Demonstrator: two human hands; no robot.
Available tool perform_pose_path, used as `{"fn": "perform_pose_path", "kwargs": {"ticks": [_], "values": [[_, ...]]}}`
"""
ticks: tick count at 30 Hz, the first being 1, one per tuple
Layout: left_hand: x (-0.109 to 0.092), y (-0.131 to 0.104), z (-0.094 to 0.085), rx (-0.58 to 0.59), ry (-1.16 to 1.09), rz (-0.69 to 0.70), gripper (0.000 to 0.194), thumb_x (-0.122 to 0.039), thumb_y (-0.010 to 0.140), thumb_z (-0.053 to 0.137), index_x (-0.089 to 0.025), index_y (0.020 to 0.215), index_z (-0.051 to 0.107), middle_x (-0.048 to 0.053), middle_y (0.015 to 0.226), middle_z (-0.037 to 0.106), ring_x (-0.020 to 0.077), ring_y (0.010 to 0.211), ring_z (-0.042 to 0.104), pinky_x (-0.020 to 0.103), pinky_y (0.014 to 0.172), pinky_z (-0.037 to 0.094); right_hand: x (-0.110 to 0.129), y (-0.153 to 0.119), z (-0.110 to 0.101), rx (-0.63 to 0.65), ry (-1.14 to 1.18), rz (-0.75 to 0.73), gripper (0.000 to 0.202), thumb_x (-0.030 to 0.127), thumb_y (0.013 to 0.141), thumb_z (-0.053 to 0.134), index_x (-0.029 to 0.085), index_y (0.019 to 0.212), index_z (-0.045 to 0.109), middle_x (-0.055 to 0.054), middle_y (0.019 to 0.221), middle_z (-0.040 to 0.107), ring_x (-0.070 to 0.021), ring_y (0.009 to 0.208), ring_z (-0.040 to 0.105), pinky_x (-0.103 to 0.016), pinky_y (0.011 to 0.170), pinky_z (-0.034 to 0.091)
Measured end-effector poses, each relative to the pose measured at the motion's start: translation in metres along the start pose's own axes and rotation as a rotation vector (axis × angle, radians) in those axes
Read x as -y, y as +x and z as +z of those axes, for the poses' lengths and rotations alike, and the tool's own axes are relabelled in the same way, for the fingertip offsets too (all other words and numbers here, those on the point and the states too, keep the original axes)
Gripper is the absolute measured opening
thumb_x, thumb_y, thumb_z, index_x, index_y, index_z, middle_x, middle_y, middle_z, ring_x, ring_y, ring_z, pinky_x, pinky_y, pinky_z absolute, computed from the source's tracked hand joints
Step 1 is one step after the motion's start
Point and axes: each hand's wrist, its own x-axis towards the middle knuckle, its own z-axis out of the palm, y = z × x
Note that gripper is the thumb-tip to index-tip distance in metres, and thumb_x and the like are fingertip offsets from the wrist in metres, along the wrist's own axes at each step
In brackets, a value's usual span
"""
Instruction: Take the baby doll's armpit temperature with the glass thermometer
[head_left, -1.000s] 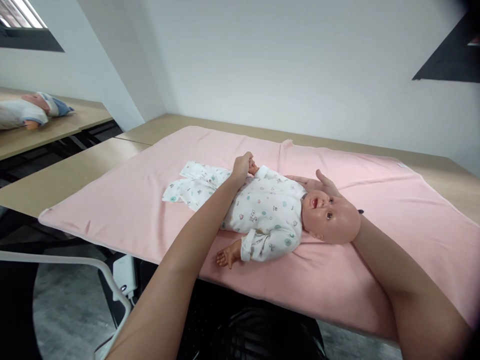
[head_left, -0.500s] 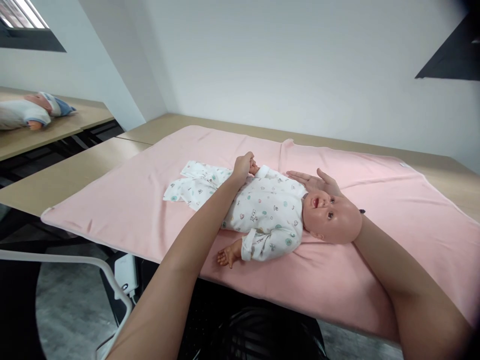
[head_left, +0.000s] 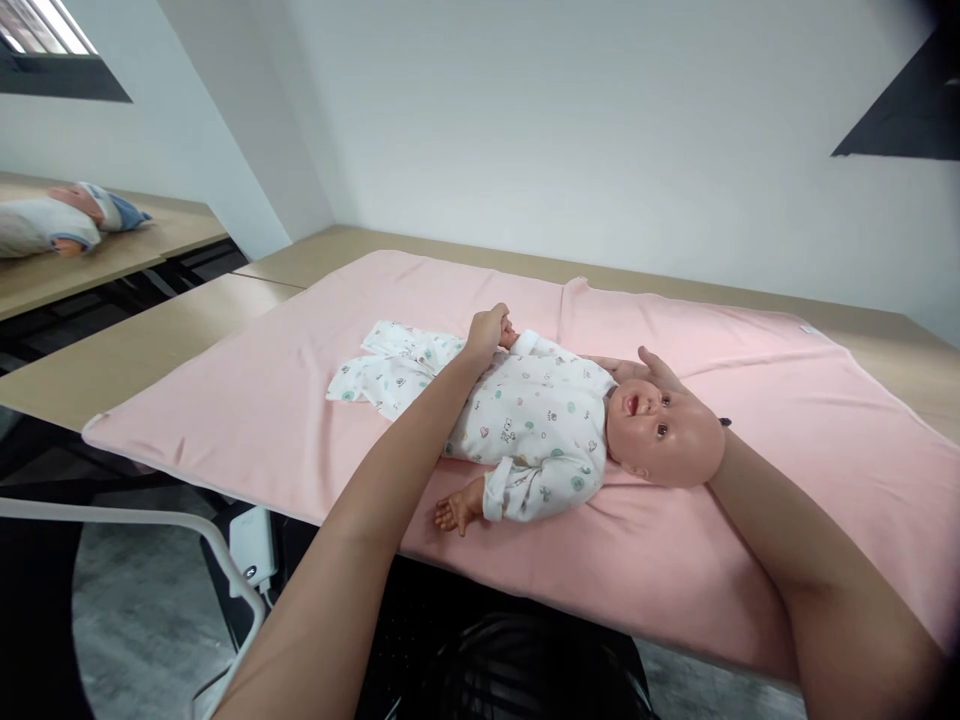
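A baby doll [head_left: 525, 410] in a white printed sleepsuit lies face up on a pink blanket [head_left: 240, 420], its bald head to the right. My left hand [head_left: 489, 332] is closed around the doll's far hand, above the body. On the far side of the head is my right hand [head_left: 649, 370], thumb raised and fingers stretched out, their tips hidden behind the doll's shoulder. The doll's head [head_left: 675, 440] lies over my right wrist. Its near arm rests on the blanket with the small hand [head_left: 459, 507] spread.
The blanket covers most of a wooden table [head_left: 217, 310] against a white wall. Another doll [head_left: 60, 222] in a blue-and-white hat lies on a table at the far left. A white curved tube [head_left: 202, 525] and a white power bank [head_left: 253, 545] are below the near edge.
My right hand's fingers have slid slightly in behind the doll's far shoulder, so their tips no longer show. My left hand keeps its hold on the doll's hand.
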Motion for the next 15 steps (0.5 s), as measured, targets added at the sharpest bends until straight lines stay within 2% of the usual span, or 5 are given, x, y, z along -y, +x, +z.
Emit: {"fn": "perform_pose_path", "kwargs": {"ticks": [4,7,12,15], "values": [[0.001,0.002,0.000,-0.005,0.009,0.002,0.038,-0.022,0.078,0.052,-0.020,0.046,0.030,0.000,0.054,0.041,0.0099,0.054,0.043,0.026,0.055,0.038,0.000,0.004,-0.006,0.008,0.032,-0.030,0.055,0.062,0.100,0.034,0.027,0.137,0.057,-0.006,0.139,0.063,-0.0302,0.137,0.051,-0.050,0.117,0.041],[0.001,0.001,0.000,0.002,0.011,0.006,0.039,-0.021,0.078,0.053,-0.020,0.047,0.029,-0.001,0.053,0.040,0.0094,0.053,0.042,0.026,0.057,0.039,0.000,0.008,-0.009,-0.007,0.034,-0.077,0.061,0.066,0.097,0.034,0.026,0.137,0.056,-0.005,0.141,0.061,-0.0300,0.138,0.050,-0.052,0.118,0.039],[0.002,0.001,0.000,-0.005,0.020,0.002,0.040,-0.021,0.079,0.054,-0.020,0.048,0.029,-0.001,0.054,0.040,0.0093,0.053,0.041,0.026,0.056,0.038,-0.002,0.002,-0.007,0.038,0.049,-0.005,0.056,0.061,0.100,0.034,0.028,0.140,0.053,-0.004,0.144,0.059,-0.0296,0.140,0.047,-0.053,0.118,0.040],[0.002,0.002,0.000,-0.007,0.019,0.004,0.038,-0.020,0.077,0.054,-0.020,0.048,0.029,-0.001,0.053,0.040,0.0092,0.052,0.040,0.025,0.055,0.036,-0.001,0.009,-0.012,0.007,0.014,-0.083,0.063,0.068,0.097,0.033,0.027,0.139,0.054,-0.004,0.147,0.056,-0.0285,0.144,0.043,-0.053,0.119,0.039]]}}
